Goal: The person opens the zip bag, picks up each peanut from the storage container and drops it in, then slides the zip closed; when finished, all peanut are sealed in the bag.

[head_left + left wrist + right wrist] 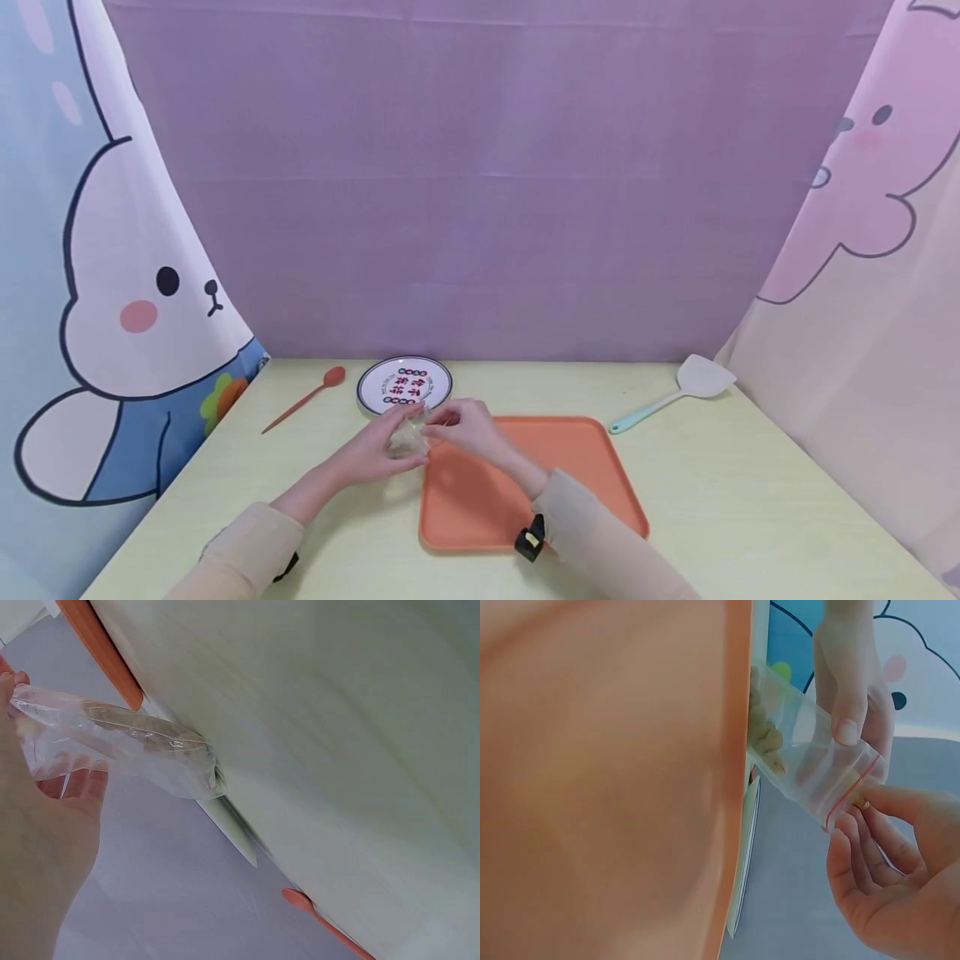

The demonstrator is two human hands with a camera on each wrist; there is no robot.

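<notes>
My left hand point(365, 452) grips a clear zip-lock bag point(407, 440) above the table, beside the left edge of an orange tray point(555, 467). In the right wrist view, the bag point(799, 746) slants, its red seal line toward my right hand point(907, 877). Several tan, lumpy pieces point(765, 739) lie at its far end; their kind is unclear. My right hand's fingertips are at the bag's mouth and seem to pinch a small tan piece point(862, 801), partly hidden. The left wrist view shows the left fingers around the plastic.
Behind the hands lies a round white plate point(405, 385) with a dark rim and printed characters. A red spoon point(315, 396) is at the left, and a spatula point(678, 392) with a pale blade and mint handle at the right. A purple cloth point(495, 183) hangs behind the table.
</notes>
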